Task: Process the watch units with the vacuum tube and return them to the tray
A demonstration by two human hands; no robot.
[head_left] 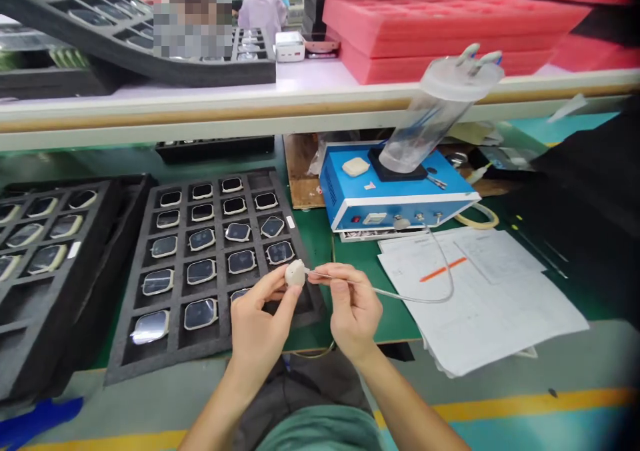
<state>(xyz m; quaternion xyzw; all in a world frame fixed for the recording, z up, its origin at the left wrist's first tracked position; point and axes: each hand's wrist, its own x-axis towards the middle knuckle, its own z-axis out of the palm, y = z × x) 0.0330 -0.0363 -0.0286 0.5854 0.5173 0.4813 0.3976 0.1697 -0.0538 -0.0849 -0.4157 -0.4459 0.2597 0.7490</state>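
Between its thumb and fingers, my left hand (263,314) grips a small beige watch case (295,274) turned edge-on. My right hand (354,311) pinches the end of a thin clear tube (420,300), its tip at or almost at the case's side; whether they touch I cannot tell. From there the tube loops right and back to the front of a blue box-shaped device (345,184). Below and left of my hands lies a black foam tray (150,363) holding several smartwatches with dark screens, such as one watch (201,314) near the front.
A clear cylinder (425,118) stands tilted in view on the blue device, beside another beige piece (355,166). Papers (480,311) lie to the right. Another foam tray (30,318) is far left. A shelf (300,104) carries red foam blocks (430,31); people are behind it.
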